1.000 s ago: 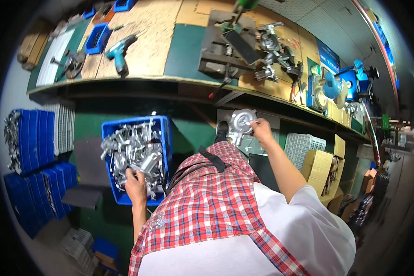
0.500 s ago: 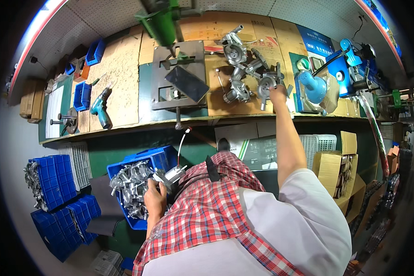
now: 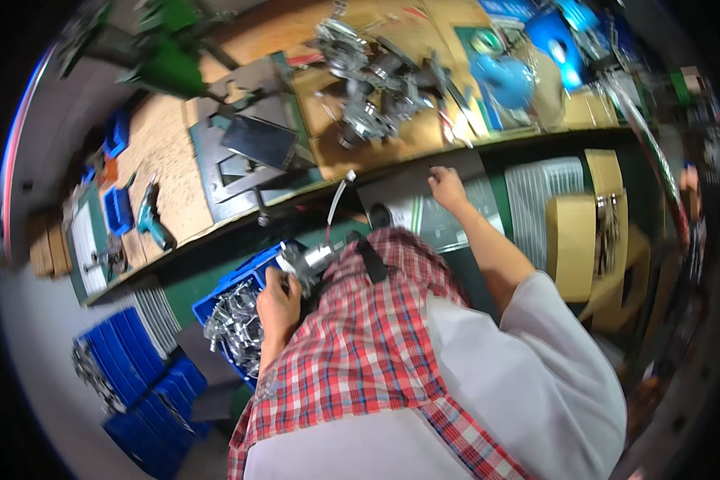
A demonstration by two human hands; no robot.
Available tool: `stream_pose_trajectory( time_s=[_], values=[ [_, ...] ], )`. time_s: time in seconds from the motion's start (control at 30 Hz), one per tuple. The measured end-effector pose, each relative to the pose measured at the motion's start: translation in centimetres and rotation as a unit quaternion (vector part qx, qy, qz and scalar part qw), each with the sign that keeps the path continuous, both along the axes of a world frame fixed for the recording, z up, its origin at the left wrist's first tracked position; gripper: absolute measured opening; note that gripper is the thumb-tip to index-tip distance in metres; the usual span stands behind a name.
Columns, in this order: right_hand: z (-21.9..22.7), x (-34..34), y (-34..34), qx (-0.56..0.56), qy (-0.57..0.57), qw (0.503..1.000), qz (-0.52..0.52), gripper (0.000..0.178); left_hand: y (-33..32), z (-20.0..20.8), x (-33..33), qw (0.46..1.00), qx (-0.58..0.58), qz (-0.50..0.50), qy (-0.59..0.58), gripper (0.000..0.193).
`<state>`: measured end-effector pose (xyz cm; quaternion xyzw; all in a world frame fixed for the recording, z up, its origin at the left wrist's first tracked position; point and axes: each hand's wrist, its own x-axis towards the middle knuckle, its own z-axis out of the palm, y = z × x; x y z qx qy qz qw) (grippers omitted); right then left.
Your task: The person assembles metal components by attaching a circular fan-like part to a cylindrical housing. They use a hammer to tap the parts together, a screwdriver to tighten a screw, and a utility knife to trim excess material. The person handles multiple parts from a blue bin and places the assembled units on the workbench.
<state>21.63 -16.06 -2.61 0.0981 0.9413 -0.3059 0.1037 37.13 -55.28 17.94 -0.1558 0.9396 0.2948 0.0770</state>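
Observation:
My left hand [image 3: 278, 304] is closed round a silvery metal casting [image 3: 302, 264] above the blue crate on the left. A thin cable with a white connector [image 3: 350, 176] stands up from that part. My right hand [image 3: 446, 189] is in front of the bench's front edge, above a grey-and-white carton; its fingers are curled, and what they hold, if anything, is too blurred to name. Several similar metal castings [image 3: 368, 116] lie in a cluster on the bench. More of them fill the blue crate [image 3: 244, 276] next to my left hand.
A green drill press [image 3: 168, 68] stands over a steel plate fixture, on which a black phone [image 3: 260, 142] lies. Left of it is a cordless drill [image 3: 150, 216]. At the right are a blue machine [image 3: 560, 48] and an open cardboard box [image 3: 572, 248]. Stacked blue crates [image 3: 128, 352] stand at the left.
My right hand has left the castings on the bench and drawn back toward me, past the bench edge. My left hand keeps its casting. The whole view has turned and blurred.

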Motion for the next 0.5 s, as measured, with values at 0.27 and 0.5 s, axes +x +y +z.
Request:
stream_pose_trajectory(
  time_s=[0.27,0.5],
  values=[
    [-9.2,31.1,6.3,-0.076,-0.405,0.911,0.008,0.05,1.8,0.1,-3.6,0.992,0.019,-0.117,0.041,0.023],
    [-14.6,40.5,4.7,-0.3,-0.364,0.829,-0.3,0.047,4.7,-0.8,-6.4,0.969,-0.033,-0.244,0.009,0.025]
  ],
)
